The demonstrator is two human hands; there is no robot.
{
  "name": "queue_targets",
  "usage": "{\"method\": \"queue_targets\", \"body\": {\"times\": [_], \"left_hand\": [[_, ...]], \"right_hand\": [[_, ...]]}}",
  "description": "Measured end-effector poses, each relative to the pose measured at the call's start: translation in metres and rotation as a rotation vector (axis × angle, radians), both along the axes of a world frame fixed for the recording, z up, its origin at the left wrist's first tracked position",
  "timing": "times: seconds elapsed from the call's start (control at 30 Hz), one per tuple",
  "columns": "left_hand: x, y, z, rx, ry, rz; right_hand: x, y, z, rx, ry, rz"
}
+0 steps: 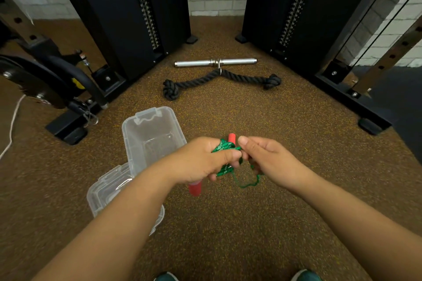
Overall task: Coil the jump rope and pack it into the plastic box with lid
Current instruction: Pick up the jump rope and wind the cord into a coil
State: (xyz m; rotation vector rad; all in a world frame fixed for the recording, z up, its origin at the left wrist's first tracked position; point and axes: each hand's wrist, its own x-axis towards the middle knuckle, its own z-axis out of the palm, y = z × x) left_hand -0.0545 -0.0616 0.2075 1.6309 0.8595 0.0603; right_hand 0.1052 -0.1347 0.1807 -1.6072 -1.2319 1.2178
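Nearby, open box [148, 134], lid [109, 187], black rope [219, 80]

Your left hand [203, 161] covers most of the coiled jump rope [225, 147] and the middle of its red handles [195, 188]. Your left forearm hides part of the lid [107, 189] beneath it, and your shoes [304, 275] are cut off at the bottom edge.

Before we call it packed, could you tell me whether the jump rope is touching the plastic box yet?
Apart. The head view shows the jump rope bunched in the left hand and right hand, beside the open plastic box, which looks empty.
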Motion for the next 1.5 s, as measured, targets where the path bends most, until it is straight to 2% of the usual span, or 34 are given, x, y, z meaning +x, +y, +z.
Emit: {"method": "queue_targets", "body": {"times": [0.13,0.3,0.43,0.53,0.73,0.93,1.13,1.23,1.33,1.43,1.5], "left_hand": [[-0.006,0.005,0.001,-0.057,-0.057,0.134],[-0.008,0.008,0.0,-0.159,-0.154,0.174],[-0.009,0.011,0.002,-0.281,-0.276,0.29],[-0.008,0.012,0.002,-0.368,-0.353,0.38],[-0.006,0.017,0.003,-0.578,-0.537,0.6],[-0.008,0.018,0.001,-0.641,-0.595,0.653],[-0.006,0.019,0.002,-0.663,-0.636,0.745],[-0.007,0.021,0.002,-0.651,-0.68,0.781],[-0.008,0.02,0.001,-0.608,-0.688,0.713],[-0.006,0.016,0.0,-0.48,-0.581,0.586],[-0.003,0.014,-0.004,-0.352,-0.427,0.5]], "right_hand": [[0.011,0.0,0.008,-0.031,0.204,-0.008],[0.02,0.0,0.005,-0.029,0.238,-0.057],[0.027,0.0,0.0,-0.017,0.285,-0.089],[0.027,0.0,-0.005,0.007,0.163,-0.075],[0.007,-0.006,-0.02,0.056,-0.198,0.081],[-0.008,-0.008,-0.02,0.155,-0.383,0.137],[-0.011,-0.01,-0.022,0.159,-0.494,0.238],[-0.018,-0.014,-0.023,0.156,-0.513,0.291],[-0.024,-0.016,-0.02,0.183,-0.538,0.338],[-0.03,-0.016,-0.014,0.211,-0.55,0.398],[-0.032,-0.018,-0.009,0.244,-0.528,0.416]]}}
